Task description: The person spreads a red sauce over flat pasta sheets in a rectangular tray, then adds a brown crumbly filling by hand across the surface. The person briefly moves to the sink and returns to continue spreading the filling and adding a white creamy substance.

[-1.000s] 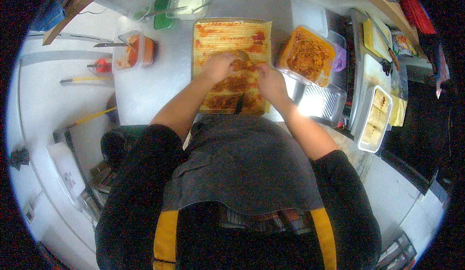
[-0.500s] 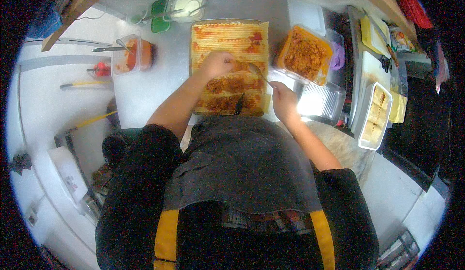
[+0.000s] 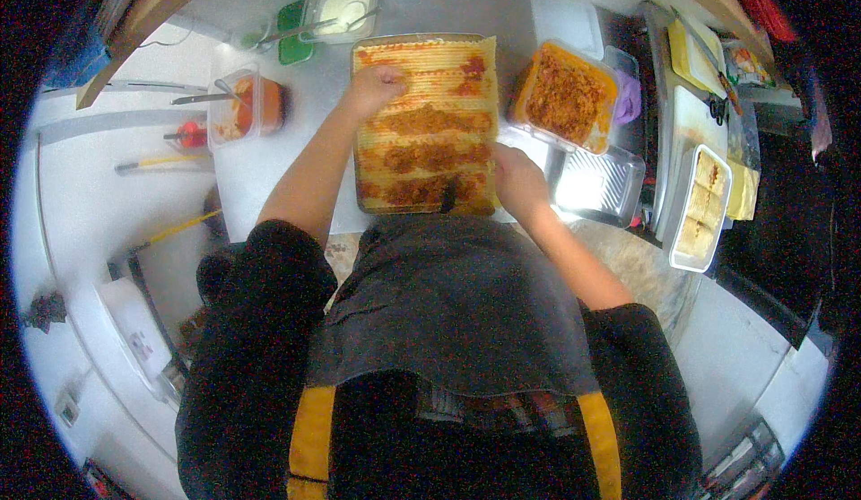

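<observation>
Pasta sheet [image 3: 429,98] under left hand [image 3: 375,90] likely soft, tears easily; I'd take stiffer tray [image 3: 357,182] by rim, beside right hand [image 3: 520,182]. Can't tell whether either hand's fingers close.

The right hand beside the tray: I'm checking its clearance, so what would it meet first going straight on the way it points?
Probably the right edge of the tray, then the ridged pasta in it; the height of the right hand is unclear, so it might pass over.
</observation>
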Tool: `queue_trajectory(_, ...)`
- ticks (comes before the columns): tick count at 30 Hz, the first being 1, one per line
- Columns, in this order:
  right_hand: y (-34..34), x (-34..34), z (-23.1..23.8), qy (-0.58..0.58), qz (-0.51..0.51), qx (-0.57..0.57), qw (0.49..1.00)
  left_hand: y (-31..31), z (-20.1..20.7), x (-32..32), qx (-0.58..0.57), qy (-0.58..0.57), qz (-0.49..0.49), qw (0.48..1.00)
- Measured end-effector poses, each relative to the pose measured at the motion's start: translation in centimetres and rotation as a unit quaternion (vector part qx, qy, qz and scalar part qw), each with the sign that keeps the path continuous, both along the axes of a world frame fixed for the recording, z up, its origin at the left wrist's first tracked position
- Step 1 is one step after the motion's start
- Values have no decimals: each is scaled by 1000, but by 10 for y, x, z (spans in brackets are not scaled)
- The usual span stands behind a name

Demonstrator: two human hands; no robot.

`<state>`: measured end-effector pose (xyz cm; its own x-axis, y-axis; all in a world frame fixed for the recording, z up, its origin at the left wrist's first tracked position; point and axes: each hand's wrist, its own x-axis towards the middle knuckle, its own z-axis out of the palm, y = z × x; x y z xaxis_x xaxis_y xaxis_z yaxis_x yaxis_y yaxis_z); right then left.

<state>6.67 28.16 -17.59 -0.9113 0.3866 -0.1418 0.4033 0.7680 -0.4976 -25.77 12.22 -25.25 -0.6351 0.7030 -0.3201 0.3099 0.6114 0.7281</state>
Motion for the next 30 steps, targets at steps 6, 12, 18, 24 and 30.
queue_trajectory(6, -5, -25, -5, -15, 68, 59, 996, 3, -1, -13, -117, 154, -94, 977)
queue_trajectory(12, -2, -13, 10, -68, 16, 43, 997, 8, -13, -20, -55, 170, -162, 970)
queue_trajectory(18, 3, 7, 15, -12, -27, 29, 999, 6, -16, -18, -154, 161, -69, 972)
queue_trajectory(24, 12, 35, 46, 125, -76, -61, 987, -2, 5, 7, -116, 188, -55, 974)
queue_trajectory(30, 97, 65, 102, 130, -210, -3, 969, 39, 68, 61, 42, 190, -75, 978)
